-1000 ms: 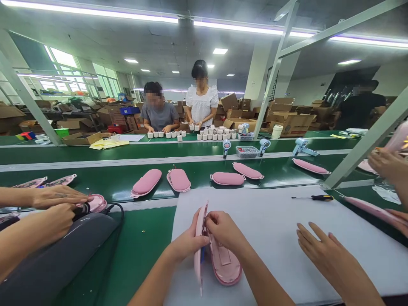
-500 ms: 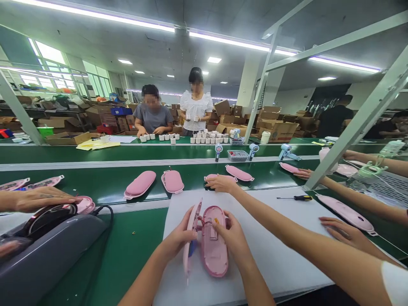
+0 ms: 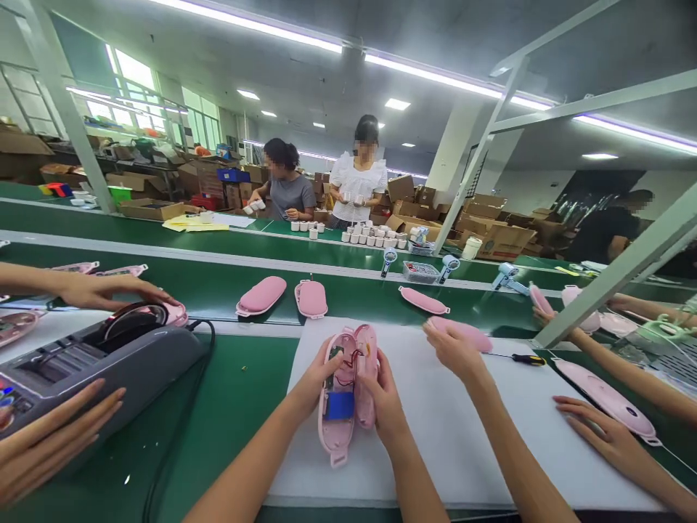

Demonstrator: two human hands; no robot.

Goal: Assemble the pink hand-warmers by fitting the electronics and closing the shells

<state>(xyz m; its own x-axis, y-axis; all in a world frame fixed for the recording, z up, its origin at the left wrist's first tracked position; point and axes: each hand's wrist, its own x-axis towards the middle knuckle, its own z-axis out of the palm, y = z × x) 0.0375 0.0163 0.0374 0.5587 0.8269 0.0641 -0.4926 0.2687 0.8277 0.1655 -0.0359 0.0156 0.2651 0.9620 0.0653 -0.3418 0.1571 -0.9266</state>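
Note:
My left hand (image 3: 322, 370) grips one half of an opened pink oval plastic case (image 3: 336, 428). Inside that half sit a blue rectangular block (image 3: 338, 406) and a small green circuit board near my thumb. Thin red and black wires (image 3: 348, 367) run across to the other half. My right hand (image 3: 385, 396) holds that second half, a pink shell (image 3: 366, 341), tilted alongside the first. Both halves are held over a white sheet (image 3: 425, 443).
At right, a co-worker's hand (image 3: 454, 349) holds a pink case (image 3: 471, 334) beside a screwdriver (image 3: 528, 359). More pink cases (image 3: 261, 296) lie on the green bench. A grey machine (image 3: 147, 378) with a black cable stands at left, with another person's hands around it.
The two halves have turned so the inside with the blue block now faces me. A co-worker's hand has brought a pink case from the bench over the white sheet.

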